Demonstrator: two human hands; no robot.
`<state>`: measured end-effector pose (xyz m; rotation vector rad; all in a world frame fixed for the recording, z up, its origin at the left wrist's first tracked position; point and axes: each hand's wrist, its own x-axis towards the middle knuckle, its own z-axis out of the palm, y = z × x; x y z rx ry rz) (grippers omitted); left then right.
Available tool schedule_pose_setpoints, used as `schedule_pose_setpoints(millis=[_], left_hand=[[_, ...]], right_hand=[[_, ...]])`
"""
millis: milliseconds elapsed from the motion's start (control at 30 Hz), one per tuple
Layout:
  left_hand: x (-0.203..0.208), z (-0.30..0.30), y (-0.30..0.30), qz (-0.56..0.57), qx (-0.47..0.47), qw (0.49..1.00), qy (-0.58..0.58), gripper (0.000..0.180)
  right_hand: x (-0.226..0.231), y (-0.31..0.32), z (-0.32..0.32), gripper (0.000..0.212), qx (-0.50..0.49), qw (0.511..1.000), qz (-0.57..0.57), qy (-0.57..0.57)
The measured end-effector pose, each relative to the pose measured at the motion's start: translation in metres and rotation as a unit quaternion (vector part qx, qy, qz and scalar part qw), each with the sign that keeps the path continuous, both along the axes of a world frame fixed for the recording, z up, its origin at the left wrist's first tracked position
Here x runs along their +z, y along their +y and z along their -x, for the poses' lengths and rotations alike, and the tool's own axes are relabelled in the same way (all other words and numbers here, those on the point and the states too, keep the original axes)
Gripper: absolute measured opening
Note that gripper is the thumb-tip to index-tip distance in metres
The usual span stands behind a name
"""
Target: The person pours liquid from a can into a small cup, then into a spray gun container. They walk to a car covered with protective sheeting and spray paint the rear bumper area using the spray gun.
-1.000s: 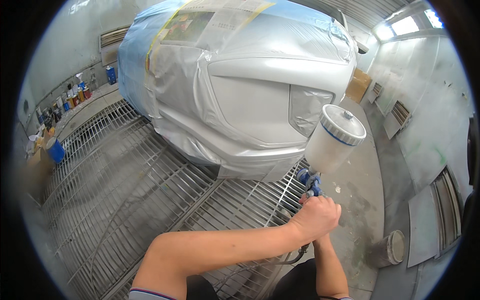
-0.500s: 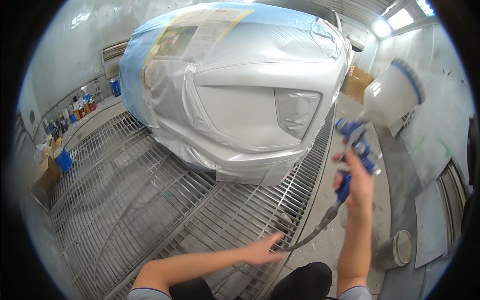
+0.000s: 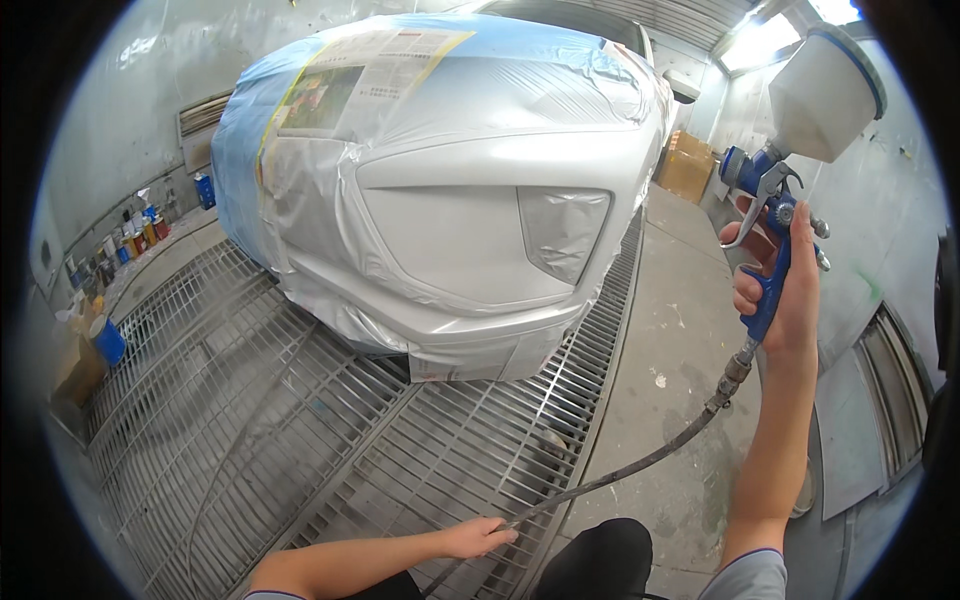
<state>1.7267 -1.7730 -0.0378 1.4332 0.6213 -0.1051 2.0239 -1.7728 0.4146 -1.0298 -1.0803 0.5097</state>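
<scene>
My right hand [image 3: 785,270] is wrapped round the handle of a blue spray gun [image 3: 768,205], raised at the right. A whitish paint cup [image 3: 822,95] with a blue lid sits on top of the gun. From the handle's foot a dark air hose [image 3: 625,470] curves down to the left. Low in the middle, my left hand [image 3: 478,538] is closed round that hose. Ahead stands a car's bumper [image 3: 455,235], silvery white, apart from the gun. Blue and clear masking film [image 3: 235,165] and newspaper [image 3: 385,60] cover the parts about it.
Metal floor grating [image 3: 220,400] runs under the car, with a concrete strip [image 3: 670,330] at its right. Cans and bottles [image 3: 130,240] line the left wall. A cardboard box [image 3: 686,165] stands at the back right; louvred panels [image 3: 895,370] lean near the right wall.
The spray gun has moved up and right, away from the bumper, in my right hand. My left hand has shifted down and left and closed on the hose. The view has turned slightly right.
</scene>
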Motion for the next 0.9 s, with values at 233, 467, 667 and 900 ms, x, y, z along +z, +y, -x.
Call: schedule_pose_setpoints(millis=[233,467,667,900], left_hand=[[0.002,0.001,-0.001,0.02,0.015,1.0,-0.006,0.041],[0.013,-0.004,-0.012,-0.026,0.241,0.965,-0.105,0.035],[0.024,-0.021,-0.013,-0.041,0.202,0.971,-0.12,0.035],[0.035,-0.031,-0.002,-0.212,0.229,0.939,-0.144,0.03]], right_hand=[[0.035,0.029,-0.018,0.074,-0.114,0.991,0.042,-0.047],[0.085,0.052,-0.042,0.04,-0.124,0.968,0.124,-0.179],[0.111,0.091,-0.057,0.042,-0.199,0.916,0.186,-0.295],[0.117,0.132,-0.066,0.035,-0.196,0.892,0.19,-0.36]])
